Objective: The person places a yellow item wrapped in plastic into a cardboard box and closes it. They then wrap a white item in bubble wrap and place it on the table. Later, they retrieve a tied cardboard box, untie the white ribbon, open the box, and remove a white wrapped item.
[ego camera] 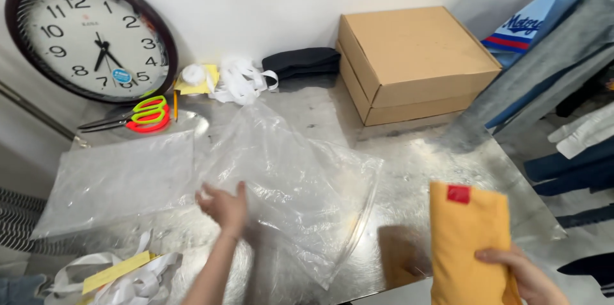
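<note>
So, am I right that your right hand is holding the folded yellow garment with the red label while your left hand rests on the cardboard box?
Not quite. In the head view the left hand is on the clear plastic bag, not on the cardboard box, which sits apart by the wall. The right hand does hold the folded yellow garment with the red label.

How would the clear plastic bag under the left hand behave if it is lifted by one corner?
The clear plastic bag looks thin and creased, so it would probably hang limp. It seems very light. On the shiny metal table it may slide easily.
</note>
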